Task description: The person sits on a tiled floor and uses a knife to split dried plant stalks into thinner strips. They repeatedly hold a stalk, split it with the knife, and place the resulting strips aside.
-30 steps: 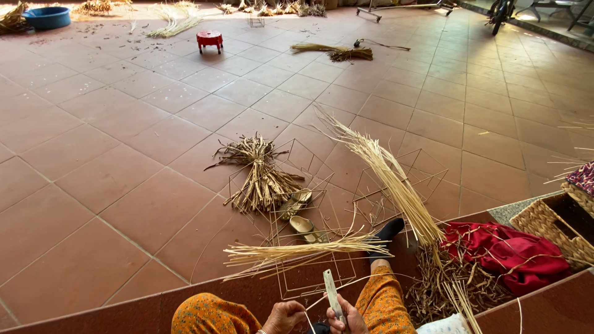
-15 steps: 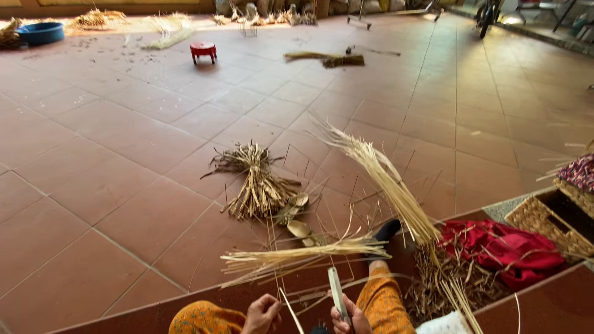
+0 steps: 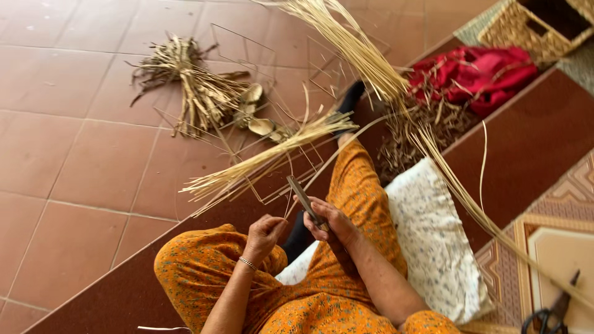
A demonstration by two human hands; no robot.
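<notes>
A flat, narrow, dark blade-like strip [image 3: 303,199] is grasped in the right hand [image 3: 331,224], above the lap. The left hand [image 3: 265,234] is closed around thin pale straw strands [image 3: 260,164]. Strands are best kept taut and the blade angled away from fingers.

I'm sitting on the terracotta tile floor [image 3: 80,154] of a home weaving spot. Straw bundles [image 3: 198,93] lie far left, a woven basket [image 3: 526,28] far right.
</notes>
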